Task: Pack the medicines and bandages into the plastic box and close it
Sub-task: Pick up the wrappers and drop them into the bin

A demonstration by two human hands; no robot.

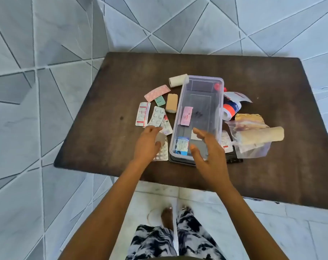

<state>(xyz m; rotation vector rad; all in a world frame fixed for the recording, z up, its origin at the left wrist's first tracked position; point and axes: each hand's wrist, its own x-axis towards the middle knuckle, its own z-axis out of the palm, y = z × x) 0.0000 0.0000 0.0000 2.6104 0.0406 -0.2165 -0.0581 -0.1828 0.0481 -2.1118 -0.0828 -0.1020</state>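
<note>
1. Risk, left side: we see the left hand [149,145] palm-down over a silver foil blister strip of white tablets [162,151] at the near-left corner of the clear plastic box [220,109]. The fingertips [155,129] touch or nearly touch a second silver blister strip with larger round tablets [157,116]. We cannot tell whether the fingers are pinched on anything; they look loosely curled. Flat foil on the dark wooden table [262,76] gives little edge to catch, so we judge a strip may slide away or two overlapping strips may lift together and one drop.
2. Risk, right side: the right hand [209,152] hovers over the box's near end, fingers spread and empty. A low sweep could knock the box wall.
3. Risk, closing: bulky items remain outside: a white gauze roll [176,80], a tan bandage roll [171,103], a large beige crepe roll in a torn clear wrapper [260,136]. If they are stacked high, the lid may not seat. A dark slab under the near end [234,159] may be the lid; unsure.
4. Contents so far: a pink sachet [186,116] and a blue-and-white sachet [182,146] lie on the box floor.
5. Pose: both forearms extend forward from the bottom edge, left wrist angled outward, right wrist straight over the box.
</note>
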